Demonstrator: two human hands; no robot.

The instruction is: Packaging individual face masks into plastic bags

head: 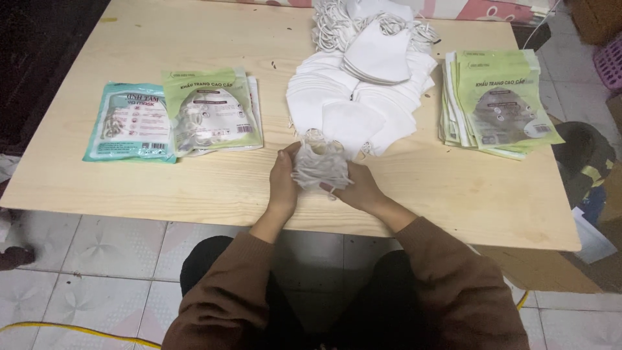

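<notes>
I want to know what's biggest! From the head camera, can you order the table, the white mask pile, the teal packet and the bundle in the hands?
1. Table
2. Mask pile
3. Teal packet
4. Bundle

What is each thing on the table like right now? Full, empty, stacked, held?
Bundle of white masks: gathered, held between both hands.
Left hand: gripping the bundle.
Right hand: gripping the bundle.
Loose white masks: piled, unpacked.
Filled packets: packed, lying flat.
Green pouches: stacked; look flat and empty.
</notes>
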